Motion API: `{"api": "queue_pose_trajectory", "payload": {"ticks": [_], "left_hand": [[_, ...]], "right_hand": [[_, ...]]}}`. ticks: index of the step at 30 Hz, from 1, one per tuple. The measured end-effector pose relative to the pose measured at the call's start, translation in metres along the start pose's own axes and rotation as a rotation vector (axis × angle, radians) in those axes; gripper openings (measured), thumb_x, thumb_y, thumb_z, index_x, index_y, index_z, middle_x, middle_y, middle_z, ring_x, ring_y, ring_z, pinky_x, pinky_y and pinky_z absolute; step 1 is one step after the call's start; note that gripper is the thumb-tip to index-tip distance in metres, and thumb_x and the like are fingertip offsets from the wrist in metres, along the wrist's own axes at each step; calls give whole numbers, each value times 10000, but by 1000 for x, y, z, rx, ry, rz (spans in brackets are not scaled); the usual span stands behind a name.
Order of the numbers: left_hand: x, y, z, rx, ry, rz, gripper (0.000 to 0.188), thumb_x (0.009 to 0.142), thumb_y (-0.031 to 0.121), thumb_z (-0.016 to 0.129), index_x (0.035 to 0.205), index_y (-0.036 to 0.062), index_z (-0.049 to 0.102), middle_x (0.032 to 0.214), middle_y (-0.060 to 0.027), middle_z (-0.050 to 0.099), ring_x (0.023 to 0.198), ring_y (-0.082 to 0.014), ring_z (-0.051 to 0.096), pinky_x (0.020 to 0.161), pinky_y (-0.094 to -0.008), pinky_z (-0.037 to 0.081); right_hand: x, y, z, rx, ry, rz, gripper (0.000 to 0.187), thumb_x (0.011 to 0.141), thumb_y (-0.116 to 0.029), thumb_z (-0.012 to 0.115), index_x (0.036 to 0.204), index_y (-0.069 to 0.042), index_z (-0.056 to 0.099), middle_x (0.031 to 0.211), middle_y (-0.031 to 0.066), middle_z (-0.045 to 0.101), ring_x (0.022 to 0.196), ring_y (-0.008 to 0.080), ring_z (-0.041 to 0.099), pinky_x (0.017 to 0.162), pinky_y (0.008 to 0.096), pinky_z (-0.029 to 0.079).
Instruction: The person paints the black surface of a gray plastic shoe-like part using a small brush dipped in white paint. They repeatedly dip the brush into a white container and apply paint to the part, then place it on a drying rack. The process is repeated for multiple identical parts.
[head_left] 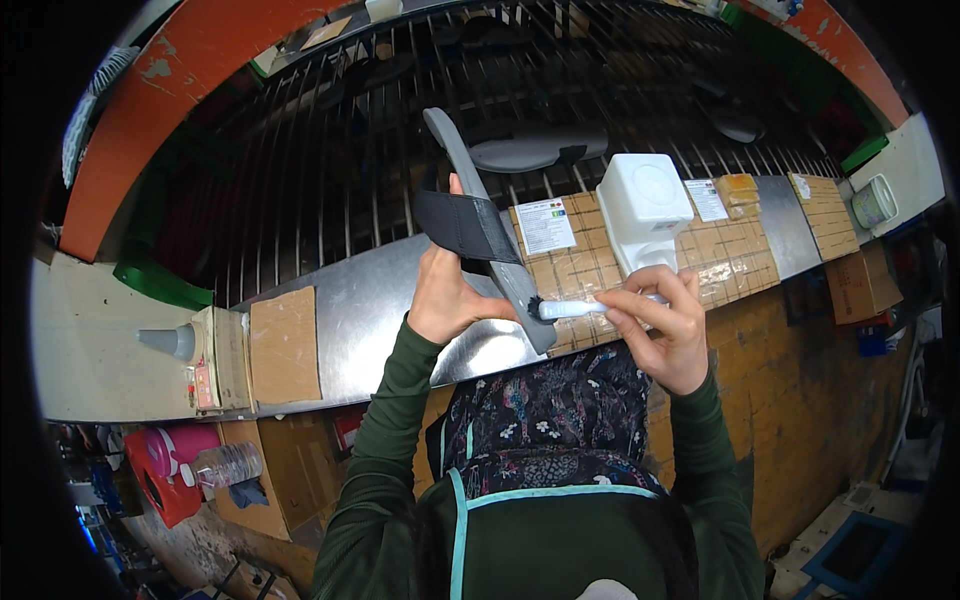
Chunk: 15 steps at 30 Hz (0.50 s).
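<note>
A grey slide sandal [512,278] with a wide black strap stands tilted on its side above the metal ledge. My left hand [445,297] is closed on it from the left, with a fingertip showing above the strap and the thumb against the sole near the heel. Between the fingertips of my right hand [663,328] is a small brush [575,309] with a pale handle. Its dark bristles touch the sandal's heel end. Just beyond that hand, a white plastic container [645,205] stands on the cardboard.
Behind the metal ledge [375,290] runs a bed of rods [345,200] carrying another grey sandal [535,150] and several dark ones. Cardboard [735,250] covers the ledge's right part, with a yellowish block [738,192] on it. At lower left are a cardboard box [290,470] and a clear bottle [225,466].
</note>
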<state>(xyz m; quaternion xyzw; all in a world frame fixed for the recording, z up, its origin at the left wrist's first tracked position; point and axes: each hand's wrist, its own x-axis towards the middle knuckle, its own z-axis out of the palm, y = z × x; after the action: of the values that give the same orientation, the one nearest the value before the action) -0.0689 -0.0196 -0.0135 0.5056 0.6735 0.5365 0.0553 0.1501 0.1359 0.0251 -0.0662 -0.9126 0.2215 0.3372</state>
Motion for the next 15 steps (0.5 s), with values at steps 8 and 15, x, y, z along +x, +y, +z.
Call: {"api": "queue_pose_trajectory", "payload": {"ticks": [8,15], "left_hand": [[2,1,-3,100,-100,76,1446,352,369,965,1482,-36,159,1255,-191,543,1123,-310,584,1003,-402,443],[-2,3,-2,95,-159,53,1564,299,421,950,1521,-34,86,1481,-238,375,1293,-366,480,1090,-440,388]], "right_hand": [[6,-3,2,72,67,32,211,750,-99,765,959,-131,761,855,-12,614,719,117,520,732,317,270],[11,-6,2,-16,74,-17,214,748,-97,768,959,-133,761,853,-13,612,727,122,521,721,323,270]]}}
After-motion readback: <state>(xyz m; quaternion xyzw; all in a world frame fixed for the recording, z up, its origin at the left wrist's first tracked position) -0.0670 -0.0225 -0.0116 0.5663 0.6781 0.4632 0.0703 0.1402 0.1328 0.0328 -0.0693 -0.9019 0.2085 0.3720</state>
